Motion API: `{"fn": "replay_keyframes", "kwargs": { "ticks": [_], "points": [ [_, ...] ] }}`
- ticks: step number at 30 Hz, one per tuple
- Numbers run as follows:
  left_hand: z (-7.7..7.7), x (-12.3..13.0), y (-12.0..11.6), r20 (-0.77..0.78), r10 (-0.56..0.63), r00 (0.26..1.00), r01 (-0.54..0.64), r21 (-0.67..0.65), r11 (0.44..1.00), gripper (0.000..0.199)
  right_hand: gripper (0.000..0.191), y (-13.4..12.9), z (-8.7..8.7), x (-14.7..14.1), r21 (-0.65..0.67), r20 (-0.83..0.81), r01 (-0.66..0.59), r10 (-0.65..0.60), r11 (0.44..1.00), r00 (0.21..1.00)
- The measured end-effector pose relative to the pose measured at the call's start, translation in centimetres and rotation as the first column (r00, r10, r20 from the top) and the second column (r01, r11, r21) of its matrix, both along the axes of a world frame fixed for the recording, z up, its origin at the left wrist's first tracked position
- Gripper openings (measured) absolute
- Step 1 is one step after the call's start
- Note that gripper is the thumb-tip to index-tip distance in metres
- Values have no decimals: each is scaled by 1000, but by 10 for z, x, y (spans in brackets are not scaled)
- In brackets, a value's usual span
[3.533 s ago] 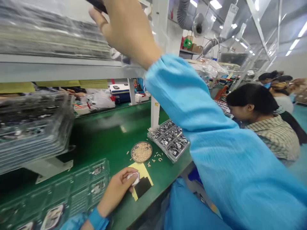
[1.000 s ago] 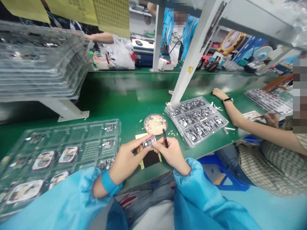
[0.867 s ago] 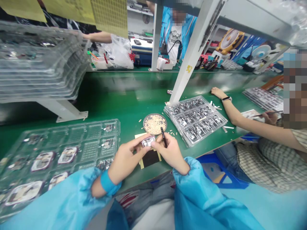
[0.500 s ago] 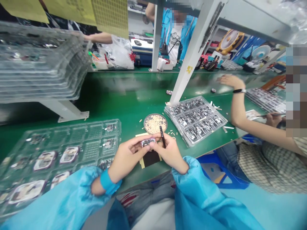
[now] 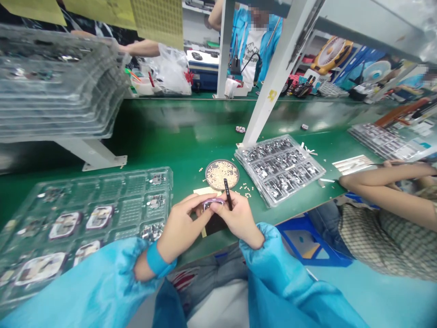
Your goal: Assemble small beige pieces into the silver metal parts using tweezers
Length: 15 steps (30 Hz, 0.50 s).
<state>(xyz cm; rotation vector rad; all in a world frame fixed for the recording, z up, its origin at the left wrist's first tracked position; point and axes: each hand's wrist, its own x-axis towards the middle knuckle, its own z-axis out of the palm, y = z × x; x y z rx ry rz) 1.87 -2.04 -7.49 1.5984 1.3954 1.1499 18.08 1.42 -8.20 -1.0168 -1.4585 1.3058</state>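
Between both hands is a small purple-rimmed device [image 5: 213, 202], its near face showing small parts. My left hand [image 5: 182, 223] grips its left side with thumb and fingers. My right hand [image 5: 239, 218] pinches its right side and also holds a black pen-like tool [image 5: 227, 193], which points up between thumb and fingers. Beneath the hands lies a dark pad [image 5: 213, 225] with yellow edges, partly hidden. Just beyond them stands a round dish [image 5: 221, 162] of small beige pieces, with several pieces scattered beside it.
A clear compartment tray [image 5: 116, 178] with purple-rimmed devices lies left. Stacked trays of parts [image 5: 280, 171] sit right of the dish, by a white post [image 5: 273, 82]. More trays [image 5: 58, 109] are piled on a rack upper left. A person's arm [image 5: 385, 184] rests at the right.
The device has tilted between my hands, showing more of its purple rim. The neighbouring person's raised arm has come down to the table edge. The view has shifted slightly.
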Motion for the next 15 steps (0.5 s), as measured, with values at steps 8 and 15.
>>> {"fn": "replay_keyframes", "kwargs": {
  "ticks": [8,15],
  "points": [
    [3,2,0,119,44,992,-44,-5,999,21,35,-2,-5,-10,-64,-2,43,-44,997,999],
    [-4,-1,4,108,30,994,-27,-27,999,24,30,15,3,11,411,236,-34,-70,911,969]
  ]
}}
